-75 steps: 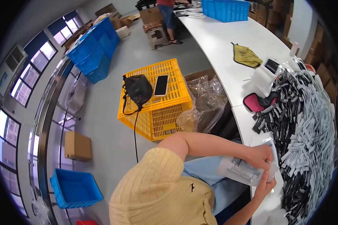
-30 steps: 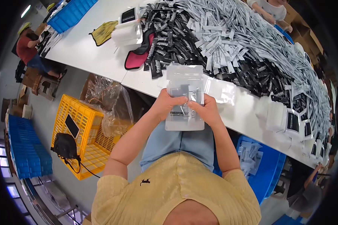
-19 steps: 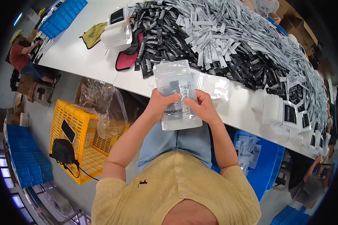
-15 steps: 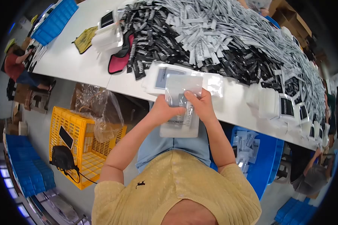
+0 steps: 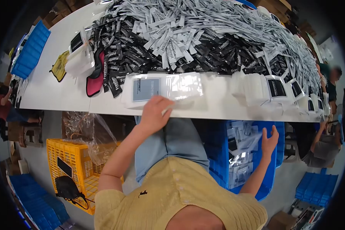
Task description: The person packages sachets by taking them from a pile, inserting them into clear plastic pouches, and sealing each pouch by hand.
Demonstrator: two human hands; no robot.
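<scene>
While the left hand (image 5: 156, 114) hangs by the front edge of the white table (image 5: 218, 105), near the middle of the frame, its fingers bend a little and its thumb stands apart from them. I see nothing in its grip, but I cannot tell for sure if the fingertips touch the flat pouches (image 5: 163, 89). These lie just past it on the table, with a gray-blue label on the left part and a shiny, see-through part on the right.

The right hand (image 5: 270, 142) is right of the middle, up in the air at the big blue bin (image 5: 267, 172). Its fingers are spread out and it holds nothing. Filled pouches (image 5: 239, 174) sit in a loose heap in the bin, close to the left of this hand.

Farther out, black sticks (image 5: 130, 50) and pale sticks (image 5: 168, 44) make a huge pile across the top of the frame. Right of the middle, a stack of pouches with black labels (image 5: 258, 90) stands on the table. Toward the upper left are a pink and black thing (image 5: 96, 84) and a yellow cloth (image 5: 59, 67). A yellow crate (image 5: 67, 153) is at the lower left, with a phone (image 5: 64, 166) on it.
</scene>
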